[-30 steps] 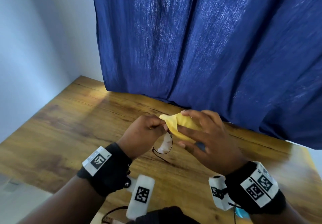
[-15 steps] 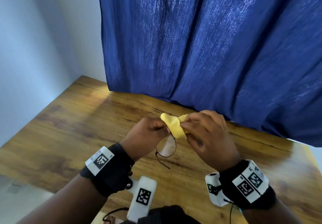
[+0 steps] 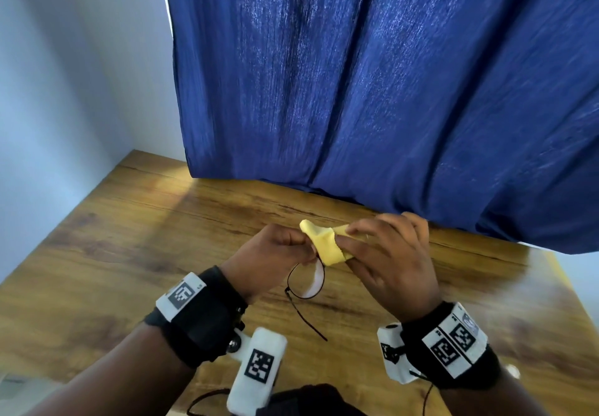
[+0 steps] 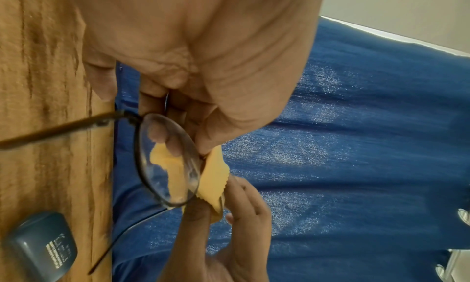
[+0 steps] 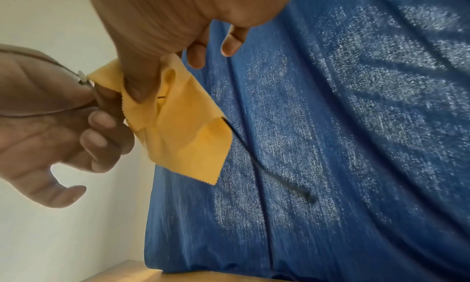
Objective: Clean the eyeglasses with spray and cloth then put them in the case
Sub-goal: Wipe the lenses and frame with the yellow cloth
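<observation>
A: Eyeglasses (image 3: 306, 281) sit up in the air above the wooden table (image 3: 129, 253), between the two hands; thin dark frame, one lens bare, the other wrapped in the yellow cloth (image 3: 325, 247).

B: Which hand has the frame?

A: The left hand (image 3: 272, 257); its fingers are curled in and pinching the frame near the bridge; from the left wrist view the bare lens (image 4: 167, 159) hangs just below those fingers, with a temple arm (image 4: 58, 128) stretching out over the table.

B: And the right hand (image 3: 392, 263)?

A: Thumb and forefinger are pinching the cloth, folded over the second lens; the remaining fingers are loosely spread; in the right wrist view the cloth (image 5: 178, 121) drapes down from the thumb (image 5: 142, 81), and the other temple arm (image 5: 269, 165) pokes out from under it.

B: Anything else about?

A: A blue-grey case (image 4: 38, 246) lies on the table, seen only from the left wrist, well apart from the glasses; a blue curtain (image 3: 372, 91) hangs behind, its hem reaching the table's far edge; a pale wall (image 3: 71, 75) stands to the left.
</observation>
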Tool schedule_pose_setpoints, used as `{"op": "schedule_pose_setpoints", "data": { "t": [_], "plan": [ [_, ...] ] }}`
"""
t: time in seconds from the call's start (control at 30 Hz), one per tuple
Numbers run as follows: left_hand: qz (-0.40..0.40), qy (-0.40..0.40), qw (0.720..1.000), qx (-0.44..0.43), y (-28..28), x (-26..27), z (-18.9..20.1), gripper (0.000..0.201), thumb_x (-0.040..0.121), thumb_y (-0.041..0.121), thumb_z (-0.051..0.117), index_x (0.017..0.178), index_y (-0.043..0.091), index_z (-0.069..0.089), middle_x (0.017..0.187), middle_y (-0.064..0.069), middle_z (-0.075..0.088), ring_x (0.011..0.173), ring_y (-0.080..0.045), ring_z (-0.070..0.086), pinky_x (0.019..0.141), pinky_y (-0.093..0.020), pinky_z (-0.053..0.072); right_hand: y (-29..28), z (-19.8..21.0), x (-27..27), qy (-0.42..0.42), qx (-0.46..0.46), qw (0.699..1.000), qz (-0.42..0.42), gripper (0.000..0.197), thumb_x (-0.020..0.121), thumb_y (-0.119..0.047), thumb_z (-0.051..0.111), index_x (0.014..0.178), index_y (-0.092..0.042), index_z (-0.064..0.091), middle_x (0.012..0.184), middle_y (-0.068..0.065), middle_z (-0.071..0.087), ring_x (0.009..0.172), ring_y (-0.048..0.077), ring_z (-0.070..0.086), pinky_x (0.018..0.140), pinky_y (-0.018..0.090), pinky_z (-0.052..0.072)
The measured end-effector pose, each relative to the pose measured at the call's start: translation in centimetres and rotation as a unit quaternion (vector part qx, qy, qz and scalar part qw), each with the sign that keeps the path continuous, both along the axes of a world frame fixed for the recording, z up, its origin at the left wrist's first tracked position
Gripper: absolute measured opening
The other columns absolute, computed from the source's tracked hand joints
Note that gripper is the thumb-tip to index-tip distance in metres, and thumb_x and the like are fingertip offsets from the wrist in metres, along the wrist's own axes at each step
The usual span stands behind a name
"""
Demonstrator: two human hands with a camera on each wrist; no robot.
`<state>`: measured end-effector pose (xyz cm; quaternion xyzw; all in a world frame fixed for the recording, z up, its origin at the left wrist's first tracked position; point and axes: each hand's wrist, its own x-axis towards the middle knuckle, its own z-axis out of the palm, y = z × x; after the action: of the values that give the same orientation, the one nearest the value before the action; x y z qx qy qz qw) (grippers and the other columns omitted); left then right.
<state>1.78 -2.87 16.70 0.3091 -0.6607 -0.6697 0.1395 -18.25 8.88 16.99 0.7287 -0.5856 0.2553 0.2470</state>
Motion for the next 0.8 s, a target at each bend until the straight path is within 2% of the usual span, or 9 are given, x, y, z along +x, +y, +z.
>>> {"op": "schedule_pose_setpoints", "data": {
  "t": [0.07,0.13,0.2,0.3,0.4,0.43,0.57,0.7,0.8],
  "plan": [
    [0.008,0.010,1.000,-0.010,0.0,-0.3,-0.1,0.027,0.084,0.040,0.067,0.079,0.015,0.077,0.077,-0.005,0.063,0.077,-0.018,0.053,0.079,-0.034,0.042,0.5,0.1,-0.4,-0.001,0.023,1.000,0.018,0.019,0.098,-0.035,0.062,0.113,-0.029,0.072,0.115,-0.005,0.072,0.107,0.021,0.054,0.089,0.048,0.040],
    [0.010,0.033,0.999,-0.029,0.0,-0.4,0.0,0.035,0.078,0.047,0.068,0.085,0.015,0.078,0.088,-0.020,0.067,0.082,-0.028,0.055,0.081,-0.043,0.042,1.2,0.2,-0.7,-0.005,0.056,0.998,0.022,0.024,0.097,-0.038,0.062,0.115,-0.028,0.074,0.124,-0.007,0.069,0.111,0.021,0.054,0.091,0.049,0.041],
    [0.004,0.034,0.996,-0.078,0.2,-0.6,0.2,0.021,0.090,0.035,0.070,0.088,0.016,0.080,0.098,-0.020,0.072,0.087,-0.037,0.063,0.083,-0.044,0.049,1.8,0.5,-1.0,-0.012,0.084,0.996,0.002,0.029,0.096,-0.043,0.061,0.118,-0.030,0.075,0.132,-0.010,0.066,0.116,0.021,0.055,0.094,0.050,0.039],
    [-0.007,0.025,0.988,-0.154,1.0,-1.3,0.7,0.019,0.099,0.013,0.065,0.089,0.015,0.081,0.099,-0.001,0.074,0.094,-0.019,0.071,0.090,-0.033,0.055,1.9,1.1,-1.1,-0.033,0.106,0.993,-0.045,0.042,0.101,-0.050,0.048,0.132,-0.030,0.068,0.141,-0.015,0.060,0.126,0.020,0.054,0.100,0.051,0.035],
    [0.025,0.017,0.981,-0.189,1.5,-2.2,0.3,0.018,0.099,0.008,0.065,0.086,0.002,0.075,0.093,-0.009,0.070,0.087,-0.030,0.067,0.085,-0.051,0.055,1.9,1.0,-0.3,-0.022,0.121,0.992,-0.026,0.047,0.103,-0.053,0.041,0.140,-0.031,0.061,0.149,-0.017,0.053,0.139,0.015,0.047,0.109,0.058,0.030],
    [0.037,0.015,0.980,-0.193,1.7,-2.5,0.2,0.017,0.098,0.007,0.065,0.086,0.001,0.075,0.092,-0.010,0.070,0.087,-0.031,0.068,0.084,-0.052,0.054,2.2,0.9,-0.3,-0.012,0.116,0.993,-0.011,0.047,0.104,-0.052,0.041,0.141,-0.031,0.060,0.150,-0.017,0.051,0.142,0.014,0.045,0.110,0.060,0.029],
    [0.065,0.018,0.981,-0.183,2.2,-2.7,0.6,0.017,0.098,0.012,0.067,0.089,0.015,0.081,0.092,0.006,0.070,0.086,-0.008,0.068,0.083,-0.027,0.053,3.9,0.9,-2.3,0.001,0.084,0.996,-0.007,0.040,0.105,-0.044,0.045,0.137,-0.030,0.063,0.149,-0.016,0.052,0.146,0.013,0.041,0.111,0.069,0.024],
    [0.047,0.004,0.978,-0.203,3.1,-3.4,1.0,0.023,0.099,0.018,0.067,0.087,0.030,0.083,0.096,0.001,0.071,0.089,-0.016,0.069,0.084,-0.027,0.053,4.0,0.9,-3.7,-0.018,0.090,0.993,-0.076,0.042,0.105,-0.044,0.043,0.140,-0.030,0.061,0.150,-0.016,0.051,0.148,0.010,0.036,0.111,0.072,0.019],
    [0.063,0.009,0.976,-0.209,3.7,-3.9,1.1,0.027,0.098,0.013,0.067,0.080,0.029,0.079,0.091,0.003,0.070,0.082,-0.009,0.067,0.075,-0.021,0.052,3.6,0.6,-2.8,0.002,0.117,0.991,-0.058,0.045,0.105,-0.047,0.040,0.144,-0.030,0.057,0.154,-0.016,0.046,0.151,0.010,0.030,0.113,0.073,0.016]
  ]
}}
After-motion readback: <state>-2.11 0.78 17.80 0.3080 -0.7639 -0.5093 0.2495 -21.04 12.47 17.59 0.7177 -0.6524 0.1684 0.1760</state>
